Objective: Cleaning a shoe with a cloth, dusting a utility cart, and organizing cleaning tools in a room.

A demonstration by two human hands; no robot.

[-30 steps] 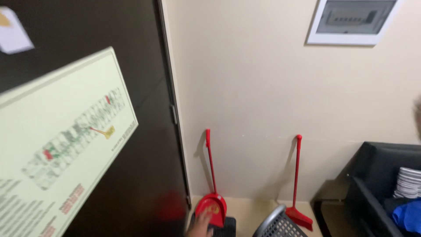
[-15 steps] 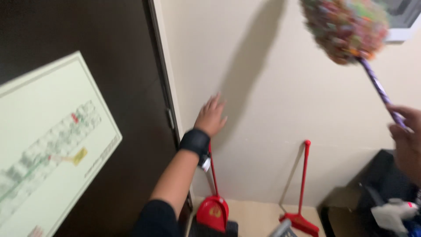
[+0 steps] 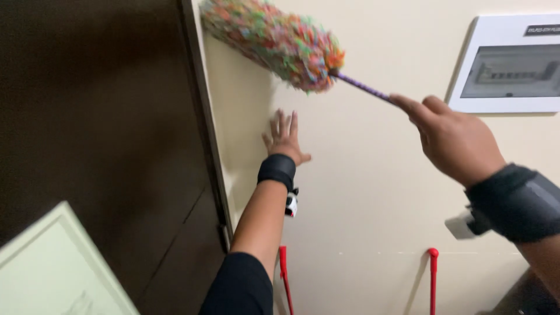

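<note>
Fluffy duster [image 3: 274,44] of many colours, on thin purple stick, pressed to cream wall [image 3: 361,192] beside dark door [image 3: 99,146]. Right hand [image 3: 452,140] closed around stick. Left hand [image 3: 284,139] flat on wall, fingers spread.

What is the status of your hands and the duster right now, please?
Left hand flat on the cream wall, fingers spread. Right hand grips the purple handle; multicoloured duster at the door frame. Nothing blocking.
</note>
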